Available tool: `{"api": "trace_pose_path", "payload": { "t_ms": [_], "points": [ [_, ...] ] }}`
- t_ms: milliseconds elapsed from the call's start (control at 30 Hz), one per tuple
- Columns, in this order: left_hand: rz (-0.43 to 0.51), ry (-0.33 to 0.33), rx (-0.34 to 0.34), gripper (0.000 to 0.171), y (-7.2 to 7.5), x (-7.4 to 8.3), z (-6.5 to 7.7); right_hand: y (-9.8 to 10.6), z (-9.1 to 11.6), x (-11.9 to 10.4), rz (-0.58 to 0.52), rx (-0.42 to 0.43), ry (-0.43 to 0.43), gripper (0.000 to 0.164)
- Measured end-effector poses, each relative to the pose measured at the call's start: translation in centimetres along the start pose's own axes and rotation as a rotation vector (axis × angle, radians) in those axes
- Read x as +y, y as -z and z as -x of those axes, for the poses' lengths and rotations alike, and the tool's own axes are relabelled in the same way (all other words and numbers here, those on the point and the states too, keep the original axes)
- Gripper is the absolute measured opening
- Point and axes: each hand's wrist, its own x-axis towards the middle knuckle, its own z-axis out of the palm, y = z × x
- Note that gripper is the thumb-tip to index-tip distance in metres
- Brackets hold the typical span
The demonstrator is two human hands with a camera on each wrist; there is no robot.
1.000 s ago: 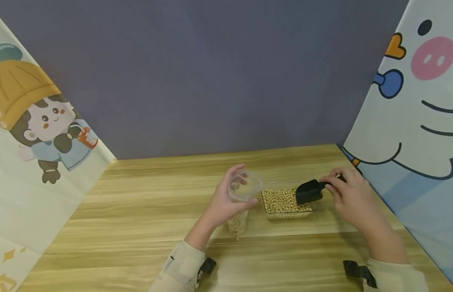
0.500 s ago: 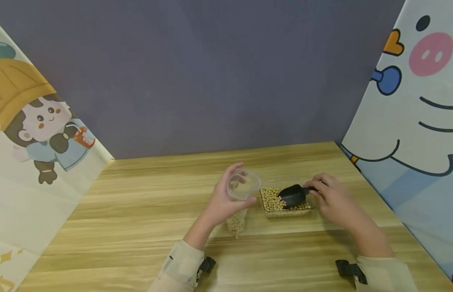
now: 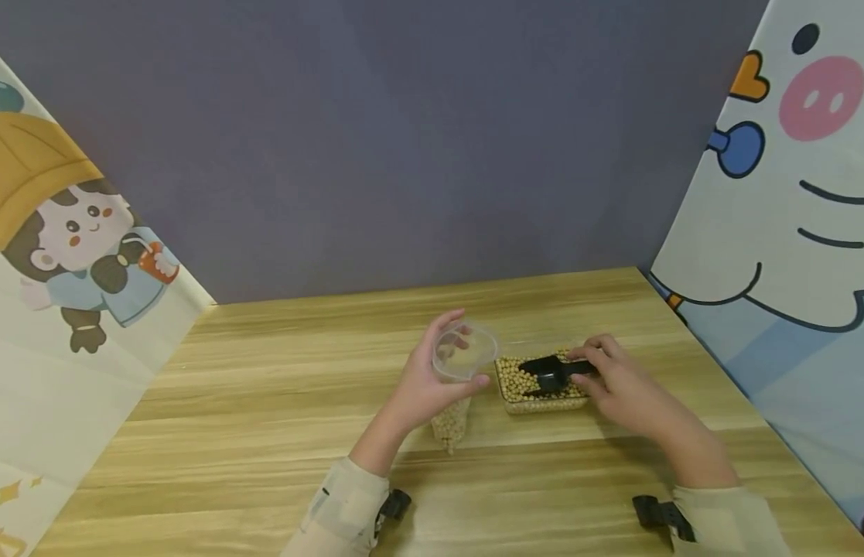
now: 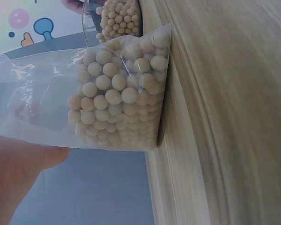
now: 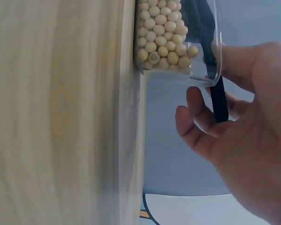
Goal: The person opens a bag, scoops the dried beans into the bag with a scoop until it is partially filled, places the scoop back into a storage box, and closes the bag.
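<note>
My left hand (image 3: 432, 379) holds a clear plastic bag (image 3: 450, 425) near the top, fingers and thumb round its wide, open mouth. Yellowish soybeans (image 4: 114, 98) fill its lower part, and in the left wrist view its bottom meets the table. To the right stands a clear rectangular container (image 3: 546, 408) of soybeans (image 3: 511, 377). My right hand (image 3: 623, 394) pinches the handle of a black scoop (image 3: 553, 375), whose blade is tilted down among those beans. In the right wrist view the handle (image 5: 218, 101) sticks out past the container's rim (image 5: 218, 28).
The wood-grain table (image 3: 264, 402) runs back to a grey-blue panel (image 3: 418, 155). Printed cloth panels border it, with a child cartoon (image 3: 90, 232) on the left and a pig cartoon (image 3: 821, 193) on the right. Each wrist wears a black strap mount (image 3: 657, 512).
My right hand has moved left with the scoop, bringing its blade from the container's right end down into the beans and turning it. My left hand and the bag have stayed nearly still.
</note>
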Motion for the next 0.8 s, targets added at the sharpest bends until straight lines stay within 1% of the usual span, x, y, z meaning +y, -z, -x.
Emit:
{"api": "trace_pose_path", "payload": {
  "t_ms": [300, 533, 700, 800],
  "points": [
    [-0.006, 0.007, -0.006, 0.094, -0.1, -0.1, 0.0, -0.5, -0.1, 0.2, -0.048, -0.054, -0.011, 0.025],
    [-0.045, 0.013, 0.008, 0.093, -0.1, -0.1, 0.2, -0.5, -0.2, 0.0, -0.08, -0.085, -0.035, 0.022],
    [-0.049, 0.013, 0.014, 0.093, -0.1, 0.0, 0.2, -0.4, 0.1, 0.9, -0.129, -0.096, -0.051, 0.026],
    [-0.053, 0.006, 0.008, 0.093, -0.1, 0.0, 0.2, -0.1, 0.3, 1.5, -0.153, -0.083, -0.062, 0.027]
  ]
}}
